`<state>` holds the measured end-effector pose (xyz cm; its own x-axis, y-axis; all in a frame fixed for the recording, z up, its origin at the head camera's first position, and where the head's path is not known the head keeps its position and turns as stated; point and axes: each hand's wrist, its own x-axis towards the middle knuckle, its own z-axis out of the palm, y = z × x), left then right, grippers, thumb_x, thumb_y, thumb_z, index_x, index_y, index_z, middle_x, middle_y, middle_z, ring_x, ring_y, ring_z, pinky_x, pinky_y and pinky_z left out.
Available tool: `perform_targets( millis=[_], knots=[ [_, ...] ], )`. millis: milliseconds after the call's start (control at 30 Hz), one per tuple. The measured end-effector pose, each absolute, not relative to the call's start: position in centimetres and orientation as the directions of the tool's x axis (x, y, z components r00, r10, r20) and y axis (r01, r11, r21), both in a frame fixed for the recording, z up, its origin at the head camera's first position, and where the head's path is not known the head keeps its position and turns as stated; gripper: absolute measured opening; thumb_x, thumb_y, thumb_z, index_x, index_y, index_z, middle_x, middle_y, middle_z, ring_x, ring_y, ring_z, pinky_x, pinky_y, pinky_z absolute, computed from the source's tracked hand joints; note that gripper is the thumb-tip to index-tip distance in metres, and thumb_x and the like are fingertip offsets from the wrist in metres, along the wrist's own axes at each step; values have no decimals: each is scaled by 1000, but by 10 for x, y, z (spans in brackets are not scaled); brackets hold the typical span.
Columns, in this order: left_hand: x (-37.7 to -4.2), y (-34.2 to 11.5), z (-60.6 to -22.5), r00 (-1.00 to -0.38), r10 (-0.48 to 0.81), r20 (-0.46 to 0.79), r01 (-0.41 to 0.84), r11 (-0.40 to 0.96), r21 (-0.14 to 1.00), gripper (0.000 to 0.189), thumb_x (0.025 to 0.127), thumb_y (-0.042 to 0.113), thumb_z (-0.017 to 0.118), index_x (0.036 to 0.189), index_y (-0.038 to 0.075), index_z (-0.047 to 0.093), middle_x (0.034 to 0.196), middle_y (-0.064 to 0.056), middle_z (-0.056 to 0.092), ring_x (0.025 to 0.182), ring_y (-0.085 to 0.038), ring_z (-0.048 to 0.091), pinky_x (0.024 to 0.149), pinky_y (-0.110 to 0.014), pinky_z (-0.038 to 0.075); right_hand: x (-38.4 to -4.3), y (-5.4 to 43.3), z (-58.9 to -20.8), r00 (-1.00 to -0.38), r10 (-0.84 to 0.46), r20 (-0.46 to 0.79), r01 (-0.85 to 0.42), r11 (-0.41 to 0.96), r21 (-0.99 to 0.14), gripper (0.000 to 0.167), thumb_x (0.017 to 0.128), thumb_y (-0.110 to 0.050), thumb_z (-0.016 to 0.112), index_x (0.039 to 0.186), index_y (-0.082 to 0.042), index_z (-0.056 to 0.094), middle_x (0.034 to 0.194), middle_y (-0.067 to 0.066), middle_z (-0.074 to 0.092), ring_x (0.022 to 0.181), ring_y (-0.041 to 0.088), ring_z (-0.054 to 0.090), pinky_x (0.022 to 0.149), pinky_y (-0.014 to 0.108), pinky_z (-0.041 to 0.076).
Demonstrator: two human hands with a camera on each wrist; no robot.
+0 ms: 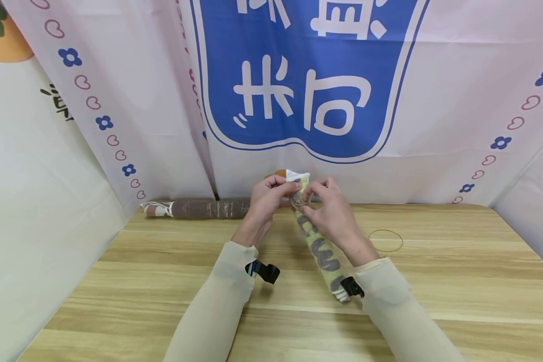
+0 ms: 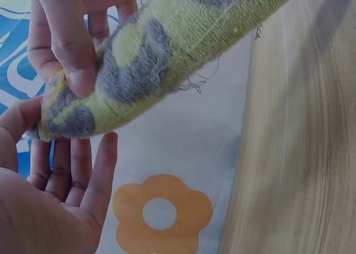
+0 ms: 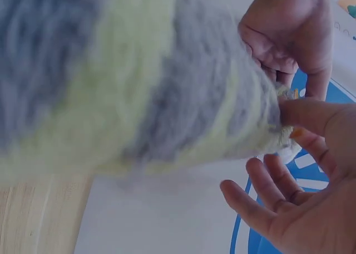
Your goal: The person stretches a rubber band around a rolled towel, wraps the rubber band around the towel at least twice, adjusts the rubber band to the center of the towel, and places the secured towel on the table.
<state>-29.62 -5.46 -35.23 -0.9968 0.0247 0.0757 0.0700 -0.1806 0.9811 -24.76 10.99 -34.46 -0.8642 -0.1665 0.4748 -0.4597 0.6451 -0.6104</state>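
A rolled towel, yellow-green with grey patches, slants away from me, its white-edged far end raised between both hands. My left hand pinches that end between thumb and fingers. From the right, my right hand works at the same end, thumb and index finger bent in a pinch on a thin yellow rubber band. In the left wrist view the band runs across the towel's narrowed tip. Loose threads hang from the towel's edge. The right hand's other fingers spread below the roll.
A brown rolled towel lies along the table's back edge on the left, its end tied or banded. Another yellow rubber band lies flat on the wooden table to the right. A printed cloth backdrop hangs right behind the table.
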Motion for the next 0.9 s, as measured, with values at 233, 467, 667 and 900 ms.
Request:
perform_targets(
  millis=[233, 467, 667, 900],
  knots=[
    [-294, -53, -350, -999, -15, 34, 36, -206, 978, 13, 87, 6, 84, 86, 7, 71, 105, -6, 68, 82, -17, 68, 71, -31, 62, -248, 107, -350, -800, -188, 570, -525, 680, -513, 23, 85, 8, 81, 93, -9, 68, 121, 20, 56, 103, 37, 62, 81, 50, 58],
    [-295, -51, -352, -997, -62, 50, 61, -190, 980, 15, 87, 8, 85, 86, 7, 71, 98, -7, 70, 78, -17, 69, 68, -31, 62, -249, 106, -354, -762, -229, 606, -576, 668, -471, 23, 86, 13, 76, 87, -9, 67, 115, 17, 55, 94, 35, 63, 75, 46, 59],
    [-294, -46, -353, -987, -118, 113, 126, -110, 986, 18, 86, 9, 87, 84, 8, 70, 90, -6, 72, 71, -13, 63, 61, -28, 54, -246, 107, -350, -772, -292, 565, -566, 721, -400, 24, 85, 13, 72, 88, -11, 70, 111, 13, 57, 80, 31, 61, 64, 42, 56],
    [-292, -45, -351, -967, -159, 199, 216, -97, 972, 18, 85, 13, 90, 87, 8, 73, 90, -6, 74, 76, -15, 66, 61, -24, 55, -241, 108, -339, -842, -308, 443, -506, 737, -448, 15, 92, -7, 80, 102, -11, 69, 100, 10, 63, 77, 24, 62, 61, 37, 52]
  ],
)
